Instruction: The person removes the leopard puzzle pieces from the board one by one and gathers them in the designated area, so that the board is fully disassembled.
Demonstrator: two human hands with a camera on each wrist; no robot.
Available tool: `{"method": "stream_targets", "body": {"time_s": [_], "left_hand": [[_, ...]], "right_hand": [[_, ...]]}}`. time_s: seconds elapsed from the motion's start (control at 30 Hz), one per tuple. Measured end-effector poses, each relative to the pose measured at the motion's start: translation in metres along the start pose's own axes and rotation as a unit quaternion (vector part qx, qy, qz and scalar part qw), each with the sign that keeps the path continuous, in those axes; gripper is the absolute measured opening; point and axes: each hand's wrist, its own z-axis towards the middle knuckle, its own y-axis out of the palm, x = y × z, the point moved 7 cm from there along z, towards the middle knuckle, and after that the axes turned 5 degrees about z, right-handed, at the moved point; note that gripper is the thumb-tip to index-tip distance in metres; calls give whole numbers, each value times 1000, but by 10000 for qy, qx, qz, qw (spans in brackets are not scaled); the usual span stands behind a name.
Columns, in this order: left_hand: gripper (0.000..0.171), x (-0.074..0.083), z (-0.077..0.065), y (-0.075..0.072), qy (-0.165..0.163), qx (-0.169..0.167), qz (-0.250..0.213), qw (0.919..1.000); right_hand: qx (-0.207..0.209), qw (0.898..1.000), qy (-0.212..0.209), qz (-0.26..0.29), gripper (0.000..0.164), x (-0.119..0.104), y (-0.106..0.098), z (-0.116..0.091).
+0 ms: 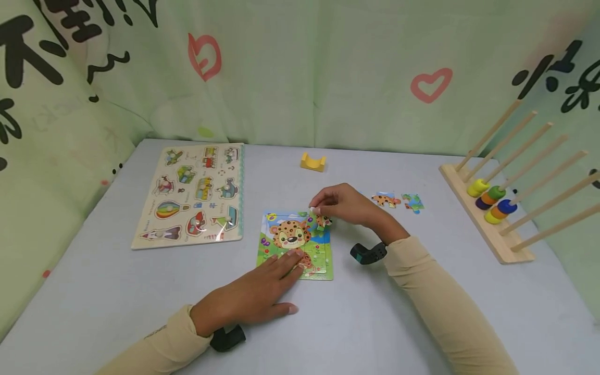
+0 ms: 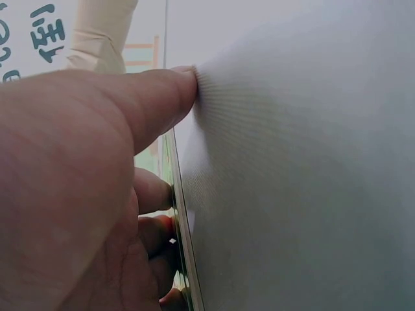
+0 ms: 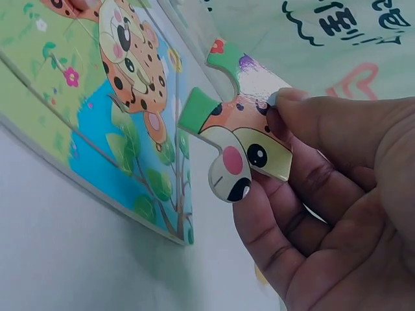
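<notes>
A leopard jigsaw puzzle board [image 1: 329, 276] lies on the table in front of me. My left hand [image 1: 253, 294] rests on its lower left with straight fingers, and in the left wrist view the thumb [image 2: 165, 91] touches the tablecloth beside the board's edge. Over the upper right corner, my right hand [image 1: 351, 205] pinches a puzzle piece [image 3: 227, 139] between thumb and fingers. That piece shows an eye, a pink cheek and a green patch, and in the right wrist view it is apart from the board. Two loose pieces, one spotted [image 1: 386, 199] and one green-blue [image 1: 413, 203], lie to the right.
At the left lies a peg-puzzle board [image 1: 187, 208] with vehicle pictures. A yellow arched block [image 1: 313, 162] stands behind the leopard puzzle. On the right is a wooden rack [image 1: 487, 213] with upright rods and coloured rings. Curtains [image 1: 281, 78] enclose the table's back and sides.
</notes>
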Motion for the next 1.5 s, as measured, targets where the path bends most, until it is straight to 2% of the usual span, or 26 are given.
{"method": "stream_targets", "body": {"time_s": [0.2,0.4,0.73,1.03,1.17,1.4,1.5], "left_hand": [[74,0,-1,-1,0,17,-12,10000],[72,1,0,0,142,51,67,9999],[73,0,-1,2,103,66,110,9999],[72,-1,-1,3,69,25,77,9999],[72,0,0,3,79,14,99,9999],[72,0,0,2,127,46,137,9998],[72,1,0,2,122,44,121,9998]], "right_hand": [[180,9997,-135,-32,16,2,-11,-5],[449,9989,130,-76,18,18,-26,-19],[570,9975,382,-186,18,44,-45,-37],[566,9955,415,-639,12,51,-47,-47],[524,9955,383,-696,14,53,-48,-49],[461,9955,562,-603,13,61,-48,-49],[431,9958,487,-643,13,62,-47,-48]]}}
